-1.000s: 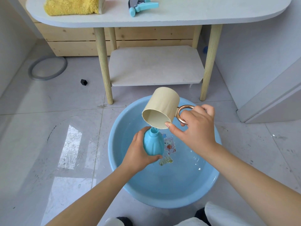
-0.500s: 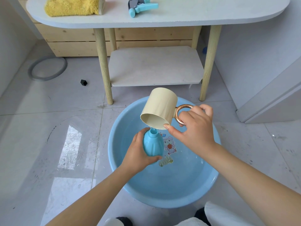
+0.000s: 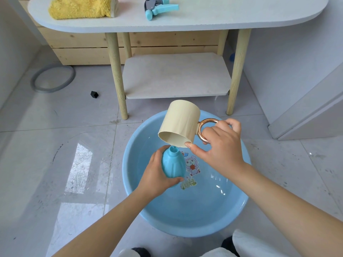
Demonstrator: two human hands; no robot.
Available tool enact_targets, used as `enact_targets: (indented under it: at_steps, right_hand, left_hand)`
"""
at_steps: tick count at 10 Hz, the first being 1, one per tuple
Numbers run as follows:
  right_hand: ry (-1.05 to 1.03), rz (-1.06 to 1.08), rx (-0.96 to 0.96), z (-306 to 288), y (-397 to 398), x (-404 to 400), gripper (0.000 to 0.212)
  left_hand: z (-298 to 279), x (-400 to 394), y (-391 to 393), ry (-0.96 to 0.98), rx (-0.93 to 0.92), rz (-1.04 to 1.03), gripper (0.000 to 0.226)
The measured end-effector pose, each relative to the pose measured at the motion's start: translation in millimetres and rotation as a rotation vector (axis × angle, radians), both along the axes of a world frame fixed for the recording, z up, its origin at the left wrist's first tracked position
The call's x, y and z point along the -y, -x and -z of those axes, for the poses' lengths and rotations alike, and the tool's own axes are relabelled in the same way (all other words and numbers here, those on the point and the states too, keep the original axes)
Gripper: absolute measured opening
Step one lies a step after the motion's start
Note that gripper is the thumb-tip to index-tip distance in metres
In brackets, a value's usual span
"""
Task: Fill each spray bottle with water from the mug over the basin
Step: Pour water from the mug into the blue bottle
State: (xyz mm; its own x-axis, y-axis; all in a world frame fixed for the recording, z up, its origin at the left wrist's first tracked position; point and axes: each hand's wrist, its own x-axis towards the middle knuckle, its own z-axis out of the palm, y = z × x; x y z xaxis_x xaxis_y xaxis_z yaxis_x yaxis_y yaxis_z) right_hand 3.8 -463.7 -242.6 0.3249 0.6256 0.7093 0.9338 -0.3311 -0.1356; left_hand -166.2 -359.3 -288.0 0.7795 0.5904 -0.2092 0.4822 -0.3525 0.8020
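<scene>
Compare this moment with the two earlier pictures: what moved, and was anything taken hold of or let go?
The mug tipped slightly further in the right hand, its mouth dropping toward the bottle neck. Nothing was taken or released: the left hand still grips the blue spray bottle over the basin, and the right still holds the mug's handle.

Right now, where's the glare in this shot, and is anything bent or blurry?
Head view: window glare on the wet floor tiles left of the basin, small glints inside it; wide-angle lens bows the table edge; mug and spray bottle stay sharp.
</scene>
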Motion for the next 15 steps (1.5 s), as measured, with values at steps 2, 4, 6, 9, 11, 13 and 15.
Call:
enact_targets:
  at_steps: [2, 4, 6, 9, 11, 13, 15]
  right_hand:
    - [0.037, 0.035, -0.132, -1.9, 3.7, -0.1, 0.049]
    - [0.121, 0.135, -0.444, 3.3, 1.8, 1.6, 0.052]
    - [0.356, 0.295, -0.437, 28.4, -17.7, 14.0, 0.047]
    - [0.813, 0.318, -0.147, 59.3, -20.4, 23.3, 0.047]
    - [0.942, 0.274, -0.101, 60.5, -17.0, 23.8, 0.045]
    - [0.954, 0.266, -0.324, 60.4, -9.3, 20.5, 0.047]
    - [0.865, 0.347, -0.697, 56.0, -13.2, 17.3, 0.058]
  left_hand:
    - [1.8, -0.6, 0.2, 0.000, 0.017, 0.000, 0.094]
    - [3.9, -1.8, 2.1, 0.012, 0.033, -0.014, 0.095]
    - [7.6, -4.0, 5.4, 0.024, 0.045, -0.061, 0.103]
    - [8.7, -6.2, 7.7, 0.037, 0.006, -0.127, 0.088]
    - [7.9, -6.6, 10.1, 0.103, 0.002, -0.144, 0.084]
    - [6.4, -3.7, 8.6, 0.123, 0.010, -0.156, 0.084]
    - [5.3, -2.3, 8.8, 0.129, 0.037, -0.162, 0.085]
